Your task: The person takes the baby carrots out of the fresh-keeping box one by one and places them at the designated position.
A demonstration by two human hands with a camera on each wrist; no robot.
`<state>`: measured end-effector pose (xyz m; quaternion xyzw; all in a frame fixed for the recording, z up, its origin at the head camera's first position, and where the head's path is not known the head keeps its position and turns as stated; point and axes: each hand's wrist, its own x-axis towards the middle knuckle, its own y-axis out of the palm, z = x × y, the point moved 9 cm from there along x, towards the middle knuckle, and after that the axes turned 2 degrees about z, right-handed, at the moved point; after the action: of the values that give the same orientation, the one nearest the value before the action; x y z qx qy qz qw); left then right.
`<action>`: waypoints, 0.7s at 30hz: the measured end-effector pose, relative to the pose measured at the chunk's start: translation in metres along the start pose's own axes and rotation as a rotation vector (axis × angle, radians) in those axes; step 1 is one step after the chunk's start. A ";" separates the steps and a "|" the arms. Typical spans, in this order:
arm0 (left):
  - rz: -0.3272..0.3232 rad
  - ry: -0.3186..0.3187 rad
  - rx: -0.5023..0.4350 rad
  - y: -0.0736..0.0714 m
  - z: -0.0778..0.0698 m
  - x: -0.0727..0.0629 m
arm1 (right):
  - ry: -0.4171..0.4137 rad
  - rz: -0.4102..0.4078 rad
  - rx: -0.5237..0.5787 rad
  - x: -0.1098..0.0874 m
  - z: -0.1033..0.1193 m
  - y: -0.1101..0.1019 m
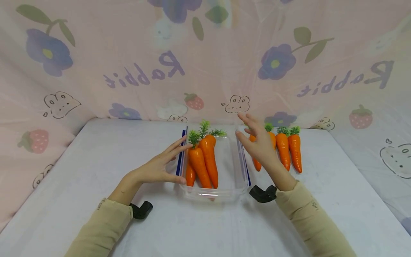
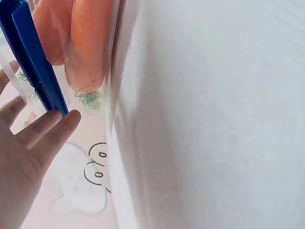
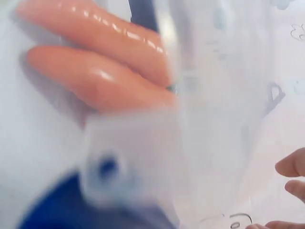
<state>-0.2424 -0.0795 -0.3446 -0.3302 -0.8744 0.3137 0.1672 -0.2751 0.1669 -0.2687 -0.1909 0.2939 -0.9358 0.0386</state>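
A clear plastic box [image 1: 210,192] with blue side clips stands in the middle of the table. Inside, toward its left, lie orange carrots [image 1: 210,160] with green tops, some overlapping. My left hand [image 1: 155,167] spreads along the box's left side, fingers extended; in the left wrist view its fingertips are at a blue clip [image 2: 35,57]. By the right rim, my right hand [image 1: 260,144] is raised with fingers spread and holds nothing; whether it touches the box cannot be told. Only some of its fingertips [image 3: 293,164] appear in the right wrist view, which is partly blurred.
Several more carrots [image 1: 294,153] lie side by side on the white table [image 1: 327,200] right of the box, partly behind my right hand. Black wrist mounts [image 1: 263,193] stick out near both sleeves. A printed curtain [image 1: 208,53] hangs behind the table.
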 end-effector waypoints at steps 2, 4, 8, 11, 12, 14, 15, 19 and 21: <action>-0.002 0.001 0.002 0.000 0.000 0.000 | -0.005 0.015 0.013 0.000 0.003 0.006; -0.001 -0.001 0.003 0.000 0.001 0.000 | -0.004 0.033 0.023 -0.001 0.004 0.012; 0.001 -0.005 0.001 0.001 0.001 0.000 | 0.009 0.074 0.033 -0.002 0.004 0.025; 0.004 -0.008 0.001 0.001 0.002 0.001 | 0.026 0.106 0.015 -0.003 0.005 0.032; 0.003 -0.010 0.002 0.001 0.002 0.001 | 0.031 0.116 0.009 -0.003 0.005 0.035; 0.000 -0.013 0.005 0.000 0.002 0.001 | 0.033 0.134 -0.003 -0.004 0.006 0.040; 0.000 -0.015 0.007 0.000 0.002 0.001 | 0.029 0.143 -0.011 -0.004 0.006 0.042; 0.001 -0.017 0.003 0.000 0.001 0.001 | 0.003 0.163 -0.059 -0.006 0.008 0.051; 0.002 -0.014 0.003 0.000 0.001 0.001 | -0.006 0.171 -0.086 -0.006 0.010 0.055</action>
<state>-0.2437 -0.0797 -0.3451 -0.3286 -0.8749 0.3173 0.1611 -0.2682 0.1176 -0.2939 -0.1695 0.3490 -0.9149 0.1111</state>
